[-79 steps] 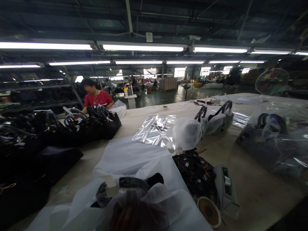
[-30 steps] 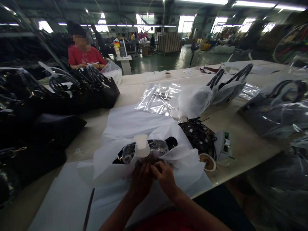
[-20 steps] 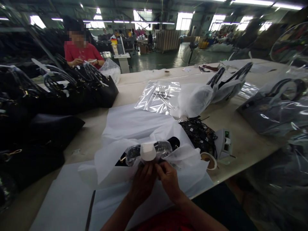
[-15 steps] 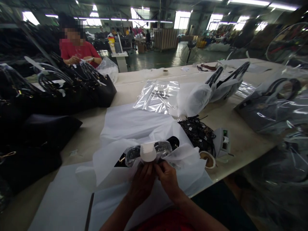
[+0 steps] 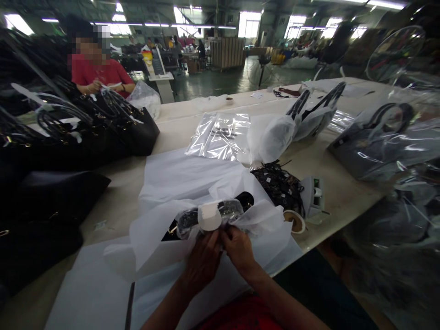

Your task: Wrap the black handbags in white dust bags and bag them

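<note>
In front of me a black handbag (image 5: 169, 233) lies among sheets of white tissue paper (image 5: 151, 229). Clear plastic (image 5: 187, 219) wraps its handle, and a white piece (image 5: 209, 216) with a jagged top edge lies across the middle. Just below that piece my left hand (image 5: 202, 259) bends its fingers against the near side of the bag. Close beside it, my right hand (image 5: 239, 250) pinches with thumb and forefinger at the same spot. What lies between the fingertips of either hand is hidden.
Black handbags (image 5: 134, 130) crowd the left side, with a co-worker in a red shirt (image 5: 118, 71) behind them. Clear plastic bags (image 5: 220, 135) lie ahead. To the right are black tags (image 5: 278, 185), a tape roll (image 5: 294, 222), a dispenser (image 5: 313, 197) and a plastic-covered bag (image 5: 371, 142).
The view has shifted slightly, so the scene sits a little further left. Both hands stay at the near side of the bag, with small finger movements.
</note>
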A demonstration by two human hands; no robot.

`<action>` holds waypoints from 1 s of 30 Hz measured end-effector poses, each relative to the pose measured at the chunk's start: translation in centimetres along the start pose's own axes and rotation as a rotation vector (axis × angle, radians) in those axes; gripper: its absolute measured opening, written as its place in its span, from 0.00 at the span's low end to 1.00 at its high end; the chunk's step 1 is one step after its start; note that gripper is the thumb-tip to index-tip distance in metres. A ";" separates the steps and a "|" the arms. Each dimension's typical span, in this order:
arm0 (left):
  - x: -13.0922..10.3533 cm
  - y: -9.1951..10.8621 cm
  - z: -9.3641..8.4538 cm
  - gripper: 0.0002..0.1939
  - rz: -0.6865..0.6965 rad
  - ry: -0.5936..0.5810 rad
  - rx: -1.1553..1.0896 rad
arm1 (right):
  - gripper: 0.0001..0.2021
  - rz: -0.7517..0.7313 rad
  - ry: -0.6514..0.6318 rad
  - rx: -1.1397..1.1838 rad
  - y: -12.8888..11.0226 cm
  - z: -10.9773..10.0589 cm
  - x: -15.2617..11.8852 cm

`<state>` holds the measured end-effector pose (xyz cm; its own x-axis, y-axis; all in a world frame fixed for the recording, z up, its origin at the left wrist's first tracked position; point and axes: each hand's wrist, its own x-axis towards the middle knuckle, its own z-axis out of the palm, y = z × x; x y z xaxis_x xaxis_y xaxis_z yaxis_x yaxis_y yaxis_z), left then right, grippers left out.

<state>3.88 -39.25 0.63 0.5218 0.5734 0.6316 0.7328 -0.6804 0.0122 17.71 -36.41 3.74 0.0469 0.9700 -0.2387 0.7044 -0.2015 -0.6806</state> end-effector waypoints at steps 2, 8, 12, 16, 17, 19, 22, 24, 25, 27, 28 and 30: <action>0.1 0.0 0.1 0.14 0.001 -0.003 0.017 | 0.16 0.000 -0.010 -0.045 -0.3 -0.3 -0.1; -0.2 0.3 0.9 0.15 -0.067 -0.001 0.076 | 0.14 -0.008 -0.028 0.070 0.0 -0.4 -0.5; -0.4 0.2 1.0 0.17 -0.072 -0.013 0.080 | 0.10 0.039 -0.118 0.289 0.7 -0.3 -0.9; -0.7 0.1 1.1 0.21 -0.060 -0.049 0.120 | 0.11 0.059 -0.106 0.144 0.6 -0.4 -1.0; -0.7 0.2 1.1 0.22 -0.064 -0.071 0.137 | 0.11 0.058 -0.100 0.086 0.5 -0.5 -0.9; -0.8 0.3 1.1 0.23 -0.080 -0.113 0.175 | 0.10 0.044 -0.071 -0.040 0.5 -0.5 -0.9; -0.7 0.6 1.1 0.24 -0.085 -0.126 0.233 | 0.10 0.015 -0.028 -0.216 1.0 -0.3 -0.9; -0.6 0.7 0.9 0.24 -0.059 -0.111 0.270 | 0.12 0.006 -0.026 -0.269 1.5 -0.3 -0.9; -0.6 0.7 0.9 0.24 -0.050 -0.105 0.290 | 0.12 -0.001 -0.031 -0.276 1.7 -0.3 -0.9; -0.7 0.6 0.8 0.24 -0.047 -0.106 0.323 | 0.13 -0.025 -0.036 -0.277 2.2 -0.3 -0.9; -0.8 0.5 0.8 0.24 -0.048 -0.109 0.330 | 0.13 -0.040 -0.039 -0.282 2.5 -0.3 -0.9; -1.3 0.2 0.9 0.25 -0.043 -0.128 0.319 | 0.13 -0.066 -0.051 -0.322 2.8 -0.3 -0.9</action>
<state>3.75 -39.69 -0.86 0.5232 0.6645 0.5335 0.8444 -0.4889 -0.2191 19.82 -37.83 2.23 -0.0363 0.9698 -0.2413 0.8929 -0.0770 -0.4436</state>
